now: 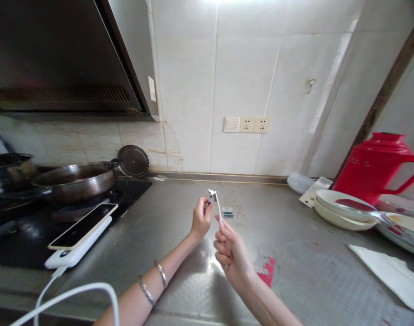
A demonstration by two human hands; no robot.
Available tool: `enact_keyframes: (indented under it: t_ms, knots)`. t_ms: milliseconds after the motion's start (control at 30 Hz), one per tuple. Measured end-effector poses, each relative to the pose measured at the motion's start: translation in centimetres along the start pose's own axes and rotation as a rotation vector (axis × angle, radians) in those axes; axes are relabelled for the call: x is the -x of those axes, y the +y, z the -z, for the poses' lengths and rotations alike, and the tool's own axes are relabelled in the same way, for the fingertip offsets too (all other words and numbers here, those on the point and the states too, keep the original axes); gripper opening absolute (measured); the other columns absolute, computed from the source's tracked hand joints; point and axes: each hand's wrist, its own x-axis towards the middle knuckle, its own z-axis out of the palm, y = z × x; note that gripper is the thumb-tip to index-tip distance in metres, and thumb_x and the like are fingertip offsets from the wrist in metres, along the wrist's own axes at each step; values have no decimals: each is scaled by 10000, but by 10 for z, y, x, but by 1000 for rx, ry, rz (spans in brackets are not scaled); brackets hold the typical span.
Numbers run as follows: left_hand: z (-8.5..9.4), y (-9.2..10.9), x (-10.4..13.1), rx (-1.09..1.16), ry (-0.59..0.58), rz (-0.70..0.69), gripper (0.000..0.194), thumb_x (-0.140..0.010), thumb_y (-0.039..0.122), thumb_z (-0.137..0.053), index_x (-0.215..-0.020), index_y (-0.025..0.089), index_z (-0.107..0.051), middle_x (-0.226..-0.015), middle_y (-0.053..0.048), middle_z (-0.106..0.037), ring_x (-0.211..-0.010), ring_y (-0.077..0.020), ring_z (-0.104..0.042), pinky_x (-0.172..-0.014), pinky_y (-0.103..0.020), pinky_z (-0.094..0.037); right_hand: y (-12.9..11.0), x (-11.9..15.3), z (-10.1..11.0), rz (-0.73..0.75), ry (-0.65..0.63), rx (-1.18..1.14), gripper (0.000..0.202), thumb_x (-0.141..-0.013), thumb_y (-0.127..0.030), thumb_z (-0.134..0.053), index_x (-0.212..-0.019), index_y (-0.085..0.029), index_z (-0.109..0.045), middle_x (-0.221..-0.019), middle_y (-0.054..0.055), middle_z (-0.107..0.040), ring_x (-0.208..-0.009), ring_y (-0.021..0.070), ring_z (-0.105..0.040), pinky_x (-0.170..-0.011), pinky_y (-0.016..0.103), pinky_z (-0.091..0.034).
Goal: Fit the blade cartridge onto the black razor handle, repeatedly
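Above the middle of the metal counter (179, 271), my left hand (202, 219) pinches a small dark-and-silver piece (210, 199) with a ragged white bit at its top; its exact kind I cannot make out. Close beside it, my right hand (232, 249) has its fingers closed round a slim, slightly curved white stick (219, 208). The stick's upper end meets or nearly meets the piece in my left hand; whether they are joined is too small to tell. Behind my right hand, a small dark green and clear packet (228, 213) lies on the counter.
At left, a phone (84, 226) rests on a white power bank (78, 249) with a cable, near a steel pan (78, 181) on the black stove (139, 190). At right stand a red thermos jug (373, 167), stacked bowls (342, 217) and a white paper sheet (390, 276).
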Motion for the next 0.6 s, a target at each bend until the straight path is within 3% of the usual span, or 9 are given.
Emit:
enact_keyframes:
  t_ms: [267, 467, 600]
  knots:
    - [-1, -2, 0, -10, -6, -8, 186, -844, 374, -440, -811, 191, -444, -573, 61, -379, -507, -87, -348, -508, -205, -280, -3, -1, -7, 87, -11, -42, 357, -681, -294, -687, -985, -236, -509, -523, -109, -324, -354, 6, -150, -318, 127, -65]
    - [0, 0, -1, -20, 17, 0, 152, -837, 338, -438, -810, 190, -448, -603, 48, -425, -540, -96, -395, -524, -210, -306, 10, 12, -9, 6, 16, 22, 369, -669, -329, -696, -976, -222, -522, -546, -98, -357, -356, -1, -166, -324, 127, -60]
    - [-2, -2, 1, -16, 2, -12, 169, -849, 350, -432, -813, 185, -445, -604, 46, -425, -540, -92, -390, -529, -208, -306, 6, 5, -7, 82, 15, -2, 357, -686, -305, -688, -996, -237, -524, -530, -105, -327, -359, 5, -161, -329, 130, -68]
